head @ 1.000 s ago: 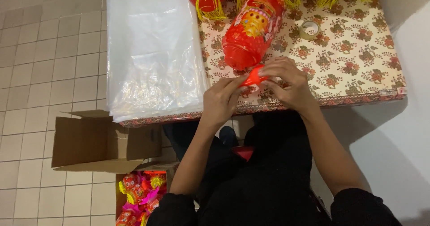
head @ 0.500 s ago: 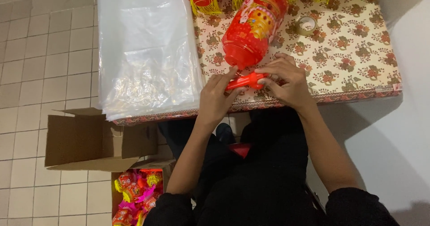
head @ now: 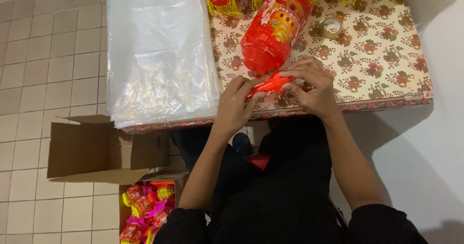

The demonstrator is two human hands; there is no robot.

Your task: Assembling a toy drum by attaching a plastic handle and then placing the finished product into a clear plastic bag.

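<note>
Red plastic piece [head: 270,85] pinched between left hand [head: 237,103] and right hand [head: 311,87]

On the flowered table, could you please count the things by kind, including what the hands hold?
Red lantern, lying whole: 1
Small red piece held in both hands: 1
Tape roll: 1
Stack of clear plastic bags: 1
Total: 4, leaving out the tasselled lanterns cut off by the top edge.

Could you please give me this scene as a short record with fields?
left hand: grips one end of the small red piece
right hand: pinches its other end
red lantern: lies on the floral table, just beyond the hands
clear bags: stacked at table's left
tape roll: beside lantern
cardboard box: open, on the floor
</note>
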